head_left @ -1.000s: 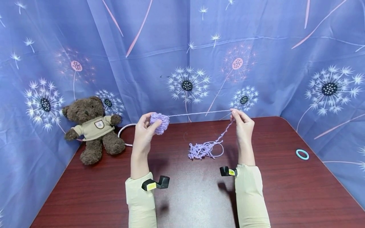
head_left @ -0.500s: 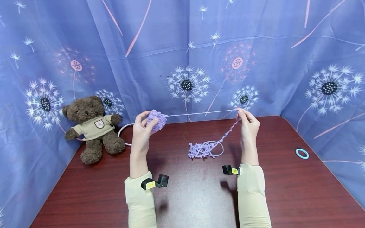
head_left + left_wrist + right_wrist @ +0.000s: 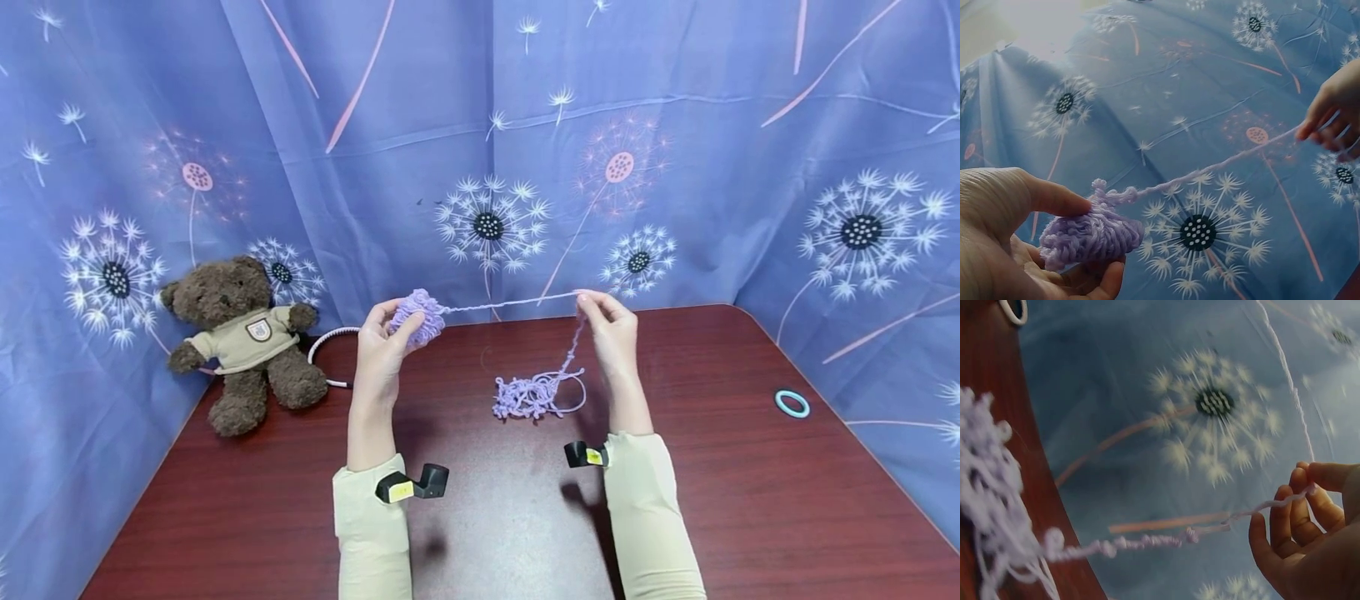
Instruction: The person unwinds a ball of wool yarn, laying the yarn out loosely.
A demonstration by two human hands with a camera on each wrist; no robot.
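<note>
Raised over the table's far side, my left hand (image 3: 380, 354) grips a small wound bundle of purple yarn (image 3: 1094, 237) between thumb and fingers. From that bundle a strand (image 3: 510, 303) runs almost level across to my right hand (image 3: 615, 337), whose thumb and fingertips pinch it. Below the right fingers a crinkled length of the same yarn (image 3: 1129, 544) slopes down to a tangled purple heap (image 3: 525, 397) on the table. One smooth loop curls out at the heap's right side. In the left wrist view the right hand shows at the strand's far end.
A brown teddy bear (image 3: 247, 342) in a beige shirt sits at the table's back left, with a white ribbed cord (image 3: 327, 337) beside it. Toward the right edge lies a light-blue ring (image 3: 792, 404). A blue dandelion-print curtain (image 3: 405, 167) hangs behind the dark red table (image 3: 225, 517).
My right hand first moves slightly right, then comes back left toward the yarn bundle, shortening the span between the hands. The left hand shifts only a little. The tangled heap stays put.
</note>
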